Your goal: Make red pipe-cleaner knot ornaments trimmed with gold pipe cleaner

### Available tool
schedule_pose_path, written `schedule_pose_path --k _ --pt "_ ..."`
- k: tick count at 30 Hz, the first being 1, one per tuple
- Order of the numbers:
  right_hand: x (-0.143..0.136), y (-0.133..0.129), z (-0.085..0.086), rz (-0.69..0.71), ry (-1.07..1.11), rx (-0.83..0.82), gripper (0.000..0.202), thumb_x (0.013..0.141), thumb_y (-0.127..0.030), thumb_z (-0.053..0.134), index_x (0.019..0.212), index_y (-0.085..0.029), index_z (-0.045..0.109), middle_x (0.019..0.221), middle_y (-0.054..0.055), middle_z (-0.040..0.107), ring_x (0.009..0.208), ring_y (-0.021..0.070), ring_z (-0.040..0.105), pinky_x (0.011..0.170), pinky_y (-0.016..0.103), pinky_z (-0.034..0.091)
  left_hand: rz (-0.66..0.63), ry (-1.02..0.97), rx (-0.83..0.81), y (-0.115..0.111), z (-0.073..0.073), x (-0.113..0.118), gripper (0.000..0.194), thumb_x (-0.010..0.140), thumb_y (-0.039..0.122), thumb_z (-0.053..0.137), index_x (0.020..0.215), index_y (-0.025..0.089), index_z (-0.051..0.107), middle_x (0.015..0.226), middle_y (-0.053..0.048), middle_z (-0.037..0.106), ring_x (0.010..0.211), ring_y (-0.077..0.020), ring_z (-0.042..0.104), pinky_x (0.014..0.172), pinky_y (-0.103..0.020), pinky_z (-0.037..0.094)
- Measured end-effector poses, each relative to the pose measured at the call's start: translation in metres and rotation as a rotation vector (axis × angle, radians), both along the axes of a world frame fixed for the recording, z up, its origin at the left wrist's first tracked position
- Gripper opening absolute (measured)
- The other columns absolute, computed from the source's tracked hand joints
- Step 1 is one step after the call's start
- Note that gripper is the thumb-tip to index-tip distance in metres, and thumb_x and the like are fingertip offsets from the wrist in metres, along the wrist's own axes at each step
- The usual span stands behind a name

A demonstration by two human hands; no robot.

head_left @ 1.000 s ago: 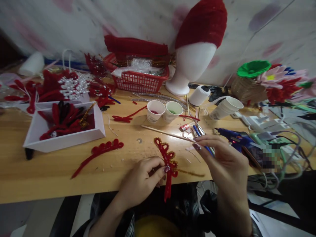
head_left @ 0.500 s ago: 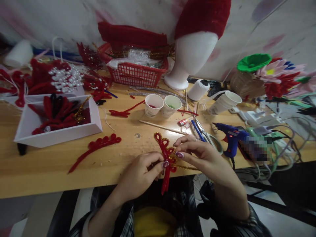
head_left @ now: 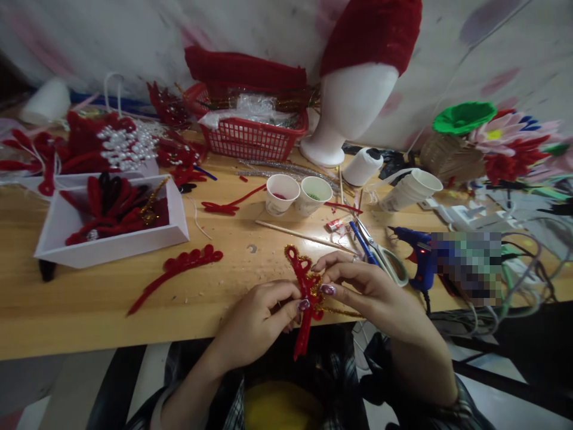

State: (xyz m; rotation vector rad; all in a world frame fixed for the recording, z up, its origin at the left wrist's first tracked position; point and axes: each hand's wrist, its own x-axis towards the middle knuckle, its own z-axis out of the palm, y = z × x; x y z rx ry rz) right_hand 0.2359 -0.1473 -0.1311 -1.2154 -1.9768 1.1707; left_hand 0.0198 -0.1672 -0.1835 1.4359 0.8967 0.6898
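Near the table's front edge, my left hand (head_left: 253, 327) pinches a red pipe-cleaner ornament (head_left: 303, 334) at its middle between thumb and fingers. The ornament has loops along its upper part and a straight stem pointing down. A gold tinsel pipe cleaner (head_left: 342, 312) trims its right-hand loops and trails off to the right under my right hand (head_left: 373, 292). Thumb and fingers of that hand are closed on the gold strand at the loops. A similar red looped piece (head_left: 192, 258), without gold, lies on the table to the left.
A white box (head_left: 120, 248) of red and black pieces stands left. Two paper cups (head_left: 283, 206) hold small bits. Beyond the right hand lie scissors (head_left: 394, 263), a blue pen (head_left: 363, 243) and a blue glue gun (head_left: 421, 257) with cables. Behind stand a red basket (head_left: 250, 140) and a foam head (head_left: 358, 107).
The view has shifted slightly, so everything sits a little lower and further right. Both hands keep the same hold, with only small finger movement at the gold loops.
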Motion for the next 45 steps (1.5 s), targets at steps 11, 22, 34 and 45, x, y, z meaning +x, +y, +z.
schedule_pose_path --k 11,22,34,45 --pt "0.017 -0.002 -0.001 -0.196 -0.121 0.211 0.012 0.091 -0.034 0.064 0.094 -0.024 0.069 0.106 0.008 0.069 0.104 0.0218 0.065 0.086 0.035 0.054 0.065 -0.184 -0.156 0.0 0.0 0.002 0.024 0.095 0.036 0.053 0.078 0.019 0.057 0.067 0.004 0.053 0.059 -0.0112 0.052 0.056 -0.024 0.042" --pt "0.001 -0.018 0.009 0.021 -0.227 0.249 0.01 0.094 -0.021 0.06 0.088 -0.022 0.069 0.076 -0.001 0.071 0.07 0.0127 0.067 0.063 0.022 0.051 0.089 -0.252 -0.205 -0.001 0.002 0.002 0.026 0.092 0.039 0.058 0.076 0.018 0.058 0.068 0.003 0.053 0.06 -0.0109 0.052 0.056 -0.023 0.043" --pt "-0.005 -0.021 -0.001 0.069 -0.288 0.668 0.018 0.091 -0.007 0.057 0.102 -0.019 0.064 0.082 0.004 0.068 0.08 0.0182 0.06 0.074 0.033 0.051 0.088 -0.418 -0.304 0.002 -0.001 -0.003 0.031 0.088 0.045 0.066 0.074 0.017 0.063 0.063 0.002 0.058 0.056 -0.0104 0.053 0.055 -0.023 0.043" --pt "-0.01 -0.023 -0.002 0.068 -0.32 0.754 0.026 0.09 -0.004 0.057 0.108 -0.022 0.061 0.084 0.003 0.069 0.082 0.0196 0.059 0.08 0.038 0.051 0.103 -0.442 -0.295 0.002 -0.006 -0.005 0.03 0.089 0.045 0.065 0.077 0.017 0.065 0.064 0.002 0.059 0.057 -0.0115 0.055 0.058 -0.024 0.046"
